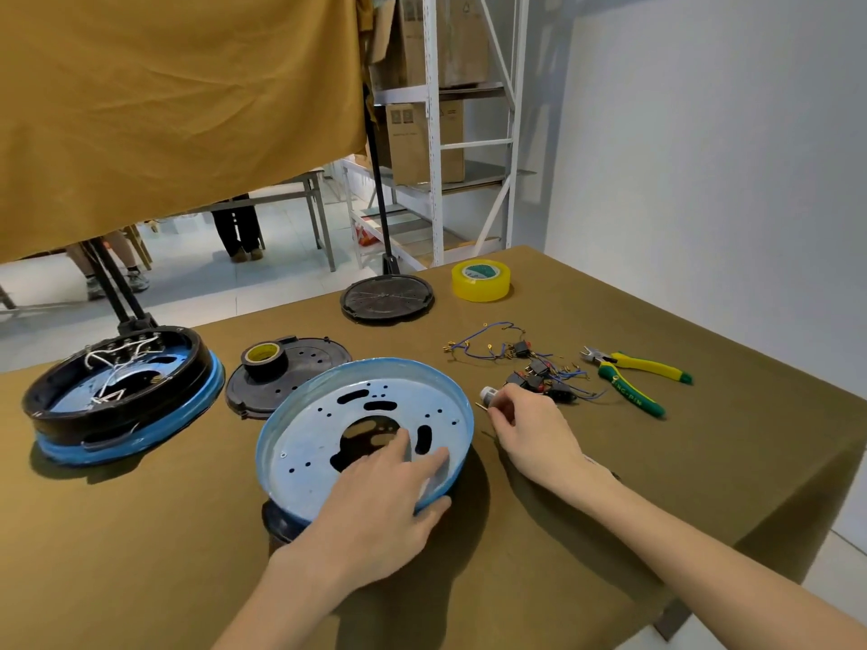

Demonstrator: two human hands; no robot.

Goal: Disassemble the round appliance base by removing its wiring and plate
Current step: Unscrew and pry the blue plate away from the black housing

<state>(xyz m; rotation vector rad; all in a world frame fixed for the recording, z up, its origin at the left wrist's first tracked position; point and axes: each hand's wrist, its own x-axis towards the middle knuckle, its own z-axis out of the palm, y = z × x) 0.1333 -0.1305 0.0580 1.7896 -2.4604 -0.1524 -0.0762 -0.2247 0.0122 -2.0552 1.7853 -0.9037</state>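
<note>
A round blue-rimmed metal plate (pixel 328 415) with several holes and slots is tilted up over a black base part (pixel 281 523). My left hand (pixel 380 504) grips its near rim, thumb under the edge and fingers inside the dish. My right hand (pixel 530 429) rests on the cloth to the right of the plate and pinches a small white-tipped part (pixel 487 395). A heap of removed blue wires with black switches (pixel 530 368) lies beyond that hand. A second round base (pixel 122 396), black on blue with white wiring inside, stands at the left.
Green and yellow pliers (pixel 633 372) lie at the right. A black disc (pixel 291 372) carries a roll of black tape (pixel 263 358). Another black disc (pixel 387 297) and a yellow tape roll (pixel 481 280) sit at the back. The table edge (pixel 732 541) runs close on the right.
</note>
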